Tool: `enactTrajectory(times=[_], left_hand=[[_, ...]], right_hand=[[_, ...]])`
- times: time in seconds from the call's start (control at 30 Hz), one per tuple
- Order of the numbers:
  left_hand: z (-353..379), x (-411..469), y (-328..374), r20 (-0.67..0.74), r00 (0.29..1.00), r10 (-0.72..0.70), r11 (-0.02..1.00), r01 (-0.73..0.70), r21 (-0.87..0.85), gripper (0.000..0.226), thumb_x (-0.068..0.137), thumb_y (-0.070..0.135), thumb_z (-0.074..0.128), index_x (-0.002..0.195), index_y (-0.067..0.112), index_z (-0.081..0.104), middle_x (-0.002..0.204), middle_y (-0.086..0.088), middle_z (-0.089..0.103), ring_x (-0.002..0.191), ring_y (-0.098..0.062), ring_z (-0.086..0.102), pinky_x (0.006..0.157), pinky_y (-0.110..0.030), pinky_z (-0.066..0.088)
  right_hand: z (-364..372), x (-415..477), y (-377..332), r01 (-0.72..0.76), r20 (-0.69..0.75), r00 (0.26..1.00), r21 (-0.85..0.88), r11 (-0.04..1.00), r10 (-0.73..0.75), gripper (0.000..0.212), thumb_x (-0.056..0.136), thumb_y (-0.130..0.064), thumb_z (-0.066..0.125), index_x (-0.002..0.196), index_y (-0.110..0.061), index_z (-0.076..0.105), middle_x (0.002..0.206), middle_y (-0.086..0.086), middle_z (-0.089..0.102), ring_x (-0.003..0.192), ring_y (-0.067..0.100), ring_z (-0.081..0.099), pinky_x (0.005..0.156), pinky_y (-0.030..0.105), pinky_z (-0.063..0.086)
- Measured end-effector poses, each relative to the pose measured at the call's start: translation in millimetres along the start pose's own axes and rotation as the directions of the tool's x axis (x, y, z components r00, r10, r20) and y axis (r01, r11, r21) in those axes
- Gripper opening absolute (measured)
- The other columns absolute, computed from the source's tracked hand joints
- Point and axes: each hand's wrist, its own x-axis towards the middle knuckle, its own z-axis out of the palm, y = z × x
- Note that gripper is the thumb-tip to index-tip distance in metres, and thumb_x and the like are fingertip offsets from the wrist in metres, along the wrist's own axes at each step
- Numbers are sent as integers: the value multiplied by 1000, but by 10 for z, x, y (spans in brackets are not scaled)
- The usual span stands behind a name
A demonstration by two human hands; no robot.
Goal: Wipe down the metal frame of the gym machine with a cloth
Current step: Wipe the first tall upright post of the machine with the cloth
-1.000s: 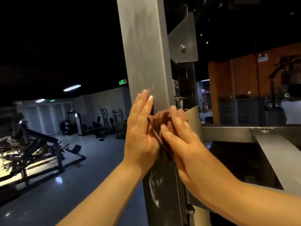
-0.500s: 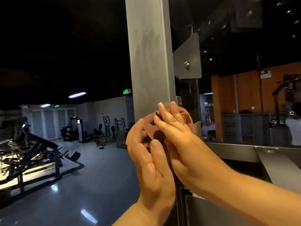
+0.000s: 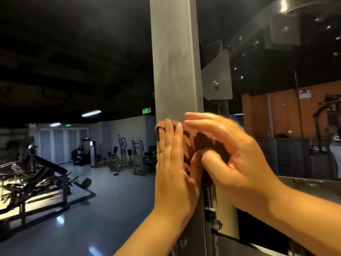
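Observed: the brown cloth [image 3: 203,140] sits against the front face of the grey upright post [image 3: 175,61] of the machine frame. The left hand [image 3: 173,167] lies flat on the post, fingers straight and close together, their tips pressing the cloth's left edge. The right hand [image 3: 238,156] covers the cloth from the right, fingers arched over its top and thumb bent beneath, gripping it; the fingertips are motion-blurred. A bracket plate [image 3: 217,71] with one bolt [image 3: 216,83] stands at the post's right side, above both hands.

Open left of post [image 3: 175,61]; plate [image 3: 216,78] right
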Motion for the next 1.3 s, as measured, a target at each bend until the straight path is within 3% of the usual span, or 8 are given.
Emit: enactTrajectory(times=[0.17, 0.3, 0.5, 0.63, 0.77, 0.93, 1.13, 1.3], left_hand=[[-57, 36, 4, -129, 991, -22, 998, 15, -60, 60, 103, 23, 33, 161, 34, 24, 172, 23, 9, 158, -1, 8, 130, -28, 15], [-142, 737, 113, -162, 985, -62, 993, 44, -108, 60, 101, 21, 34, 161, 22, 30, 171, 11, 16, 158, 2, 4, 125, -13, 8], [-123, 791, 126, -116, 993, -16, 997, 7, -83, 58, 107, 40, 30, 159, 39, 5, 173, 16, -1, 156, 5, -5, 129, -28, 6], [-72, 620, 34, -102, 995, 0, 999, -4, -35, 73, 103, 58, 32, 164, 32, 0, 173, 14, -9, 156, 2, -13, 131, -37, 5], [-126, 1195, 181, -105, 994, 8, 992, -22, -127, 68, 103, 39, 42, 163, 30, 12, 174, 7, 4, 160, -8, -4, 131, -47, 13], [-308, 1930, 234, -69, 997, 42, 992, -50, -115, 69, 102, 34, 38, 166, 21, 16, 173, 1, 16, 161, -21, 9, 130, -52, 17], [-166, 1116, 27, -72, 985, 160, 985, -163, -51, 61, 107, 24, 40, 163, 30, 17, 171, -3, 23, 158, -24, 23, 126, -55, 27], [-77, 193, -269, -57, 994, 91, 984, -99, -150, 70, 108, 21, 46, 164, 40, 10, 173, 1, 15, 159, -28, 22, 119, -62, 35]], right_hand=[[-1, 297, 244, -68, -31, 997, -89, 994, 65, 57, 101, -27, 42, 157, -29, 33, 166, -21, 21, 151, -9, 13, 118, 7, 14], [120, 532, 414, -113, -54, 992, -39, 993, 111, 61, 104, -34, 34, 162, -30, 16, 169, -22, 7, 151, -11, 3, 122, 12, 9], [341, 548, 514, -93, -124, 986, 117, 989, 108, 58, 105, -29, 33, 159, -33, 13, 169, -19, 10, 152, -9, 7, 124, 18, 13], [361, 550, 576, -84, -146, 981, 263, 961, 126, 60, 105, -23, 37, 160, -33, 18, 167, -23, 15, 152, -6, 14, 128, 37, 21], [415, 555, 565, -60, -213, 967, 339, 939, 139, 57, 104, -22, 36, 159, -26, 24, 167, -15, 24, 153, -1, 20, 127, 40, 22], [459, 531, 555, -48, -222, 970, 234, 971, 102, 56, 106, -24, 34, 161, -22, 21, 167, -15, 21, 152, -5, 16, 125, 23, 18], [480, 385, 563, -42, -175, 981, 241, 970, 86, 63, 104, -13, 35, 163, -19, 13, 170, -8, 18, 155, 3, 16, 127, 36, 20], [443, 165, 584, -38, -98, 994, 177, 983, 56, 63, 105, -14, 35, 159, -32, 8, 170, -16, 7, 156, 3, 7, 129, 39, 13]])
